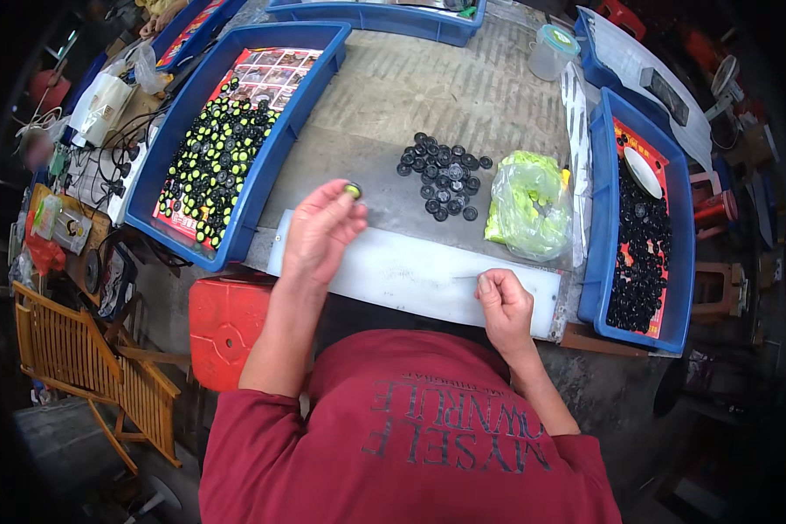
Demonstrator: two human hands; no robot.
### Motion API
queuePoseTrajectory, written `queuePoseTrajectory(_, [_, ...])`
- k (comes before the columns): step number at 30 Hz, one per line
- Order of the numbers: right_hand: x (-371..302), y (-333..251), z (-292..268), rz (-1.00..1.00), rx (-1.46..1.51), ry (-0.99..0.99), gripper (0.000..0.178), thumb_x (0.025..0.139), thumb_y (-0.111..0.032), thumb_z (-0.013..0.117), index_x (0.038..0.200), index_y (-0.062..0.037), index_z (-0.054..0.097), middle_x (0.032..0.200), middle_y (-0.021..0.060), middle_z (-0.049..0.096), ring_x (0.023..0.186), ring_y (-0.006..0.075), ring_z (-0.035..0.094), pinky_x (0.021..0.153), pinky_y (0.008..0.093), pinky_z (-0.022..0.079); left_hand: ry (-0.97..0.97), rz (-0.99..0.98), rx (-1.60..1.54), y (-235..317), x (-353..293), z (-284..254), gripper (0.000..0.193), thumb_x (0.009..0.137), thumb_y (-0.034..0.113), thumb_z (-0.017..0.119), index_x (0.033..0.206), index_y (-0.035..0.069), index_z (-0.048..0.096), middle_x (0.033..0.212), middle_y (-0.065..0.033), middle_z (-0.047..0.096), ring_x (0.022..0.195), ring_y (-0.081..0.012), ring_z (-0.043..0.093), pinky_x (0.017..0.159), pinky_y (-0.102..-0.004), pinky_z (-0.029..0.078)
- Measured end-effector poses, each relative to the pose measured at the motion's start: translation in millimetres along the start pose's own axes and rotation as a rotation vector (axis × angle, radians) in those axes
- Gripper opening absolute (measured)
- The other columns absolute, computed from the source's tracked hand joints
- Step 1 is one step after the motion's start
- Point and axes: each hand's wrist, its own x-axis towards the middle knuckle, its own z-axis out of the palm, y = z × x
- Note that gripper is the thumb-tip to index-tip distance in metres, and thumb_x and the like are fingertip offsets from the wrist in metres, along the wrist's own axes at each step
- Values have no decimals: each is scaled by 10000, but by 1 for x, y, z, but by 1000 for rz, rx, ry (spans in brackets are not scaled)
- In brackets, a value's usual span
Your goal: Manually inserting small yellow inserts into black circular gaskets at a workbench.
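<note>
My left hand [323, 231], raised above the left part of a white board [410, 272], pinches a small black round piece with a yellow-green centre [352, 189] between thumb and fingertips. My right hand [505, 307] is closed over the board's right part, and a thin needle-like tool [465, 278] seems to stick out leftward from its fingertips. Beyond the board lies a loose pile of black round pieces [445, 170] on the table. To the right of that pile sits a clear plastic bag [533, 231] with yellow-green pieces in it.
A blue tray [244, 214] at the left holds many black pieces with yellow-green centres. Another blue tray [598, 236] at the right holds plain black pieces and a white oval dish [642, 172]. A lidded clear tub [553, 54] stands far right. A red stool [227, 332] is beside me.
</note>
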Motion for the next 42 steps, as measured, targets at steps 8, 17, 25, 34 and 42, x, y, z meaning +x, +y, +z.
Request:
queuePoseTrajectory(8, [1, 1, 3, -69, -109, -6, 108, 785, -97, 533, 760, 6, 516, 575, 63, 495, 487, 126, 460, 455, 245, 372, -97, 375, -939, 87, 43, -46, 483, 887, 213, 253, 1197, -142, 143, 1167, -330, 310, 1040, -372, 411, 884, -392, 389])
queuePoseTrajectory(17, [-1, 3, 2, -70, -92, -7, 91, 777, -85, 534, 755, 1, 517, 588, 80, 505, 493, 154, 476, 467, 256, 383, -23, 527, 1285, -15, 73, 30, 225, 723, 82, 552, 931, -3, 556, 864, -130, 562, 802, -267, 530, 682, -331, 430])
queuePoseTrajectory(25, [-1, 2, 1, -74, -87, -1, 86, 778, -81, 529, 751, -1, 517, 600, 89, 509, 503, 171, 485, 473, 263, 387, -108, 500, 1594, -34, 86, 34, 192, 686, 63, 576, 875, 31, 582, 800, -120, 539, 799, -287, 520, 701, -344, 409])
queuePoseTrajectory(34, [1, 0, 2, -83, -58, -2, 71, 778, -69, 520, 751, -4, 518, 604, 85, 503, 515, 163, 484, 486, 256, 391, -123, 769, 1443, -32, 65, 40, 115, 699, 45, 577, 807, 20, 605, 740, -100, 567, 669, -233, 547, 604, -290, 430])
queuePoseTrajectory(42, [7, -4, -7, 244, 345, -55, 169, 842, -148, 460, 789, 8, 498, 622, 6, 492, 588, 54, 433, 538, 191, 370, -473, 772, 1293, -61, -13, 64, 121, 690, 38, 597, 810, 24, 604, 704, -94, 577, 632, -207, 559, 556, -277, 443])
